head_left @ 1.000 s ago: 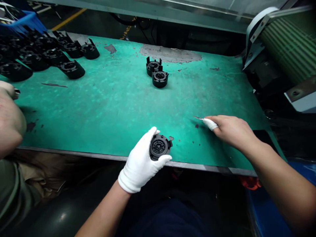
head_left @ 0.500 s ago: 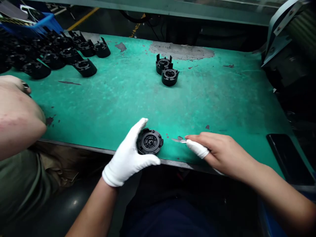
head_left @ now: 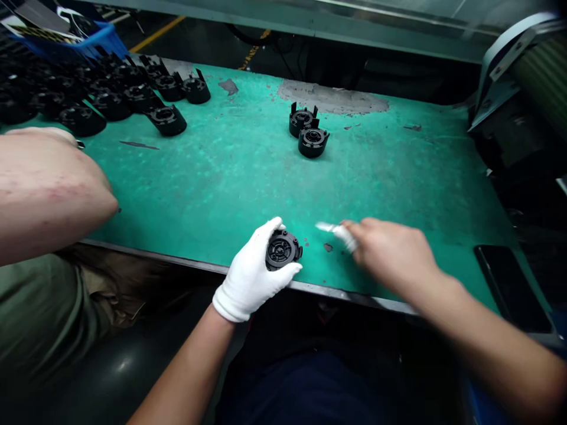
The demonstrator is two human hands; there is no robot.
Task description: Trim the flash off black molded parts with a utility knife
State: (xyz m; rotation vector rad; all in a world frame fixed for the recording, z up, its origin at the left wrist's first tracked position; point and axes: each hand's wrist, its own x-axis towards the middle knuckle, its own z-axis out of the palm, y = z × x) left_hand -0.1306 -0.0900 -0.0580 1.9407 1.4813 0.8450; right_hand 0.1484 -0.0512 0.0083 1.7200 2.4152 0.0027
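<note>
My left hand [head_left: 252, 271], in a white glove, grips a round black plastic housing [head_left: 282, 251] near the front edge of the bench. Its thumb and fingers are wrapped around the rim, and the ringed face with a central hub points up. To the right, my right hand [head_left: 394, 251] is closed on a small knife [head_left: 325, 226]. White finger covering shows on its thumb, and the blade sticks out leftward, smeared by motion. A gap separates the blade from the housing.
Two black housings [head_left: 312, 141] stand farther back on the green bench [head_left: 212, 183]. Several more [head_left: 167, 120] crowd the back left beside a blue bin [head_left: 104, 40]. Another person's arm [head_left: 53, 192] reaches in from the left. A dark phone [head_left: 514, 289] lies at the right.
My left hand has closed its thumb and fingers onto the housing, which now appears slightly tilted. My right hand has lifted a little with the knife. The whole view has shifted slightly.
</note>
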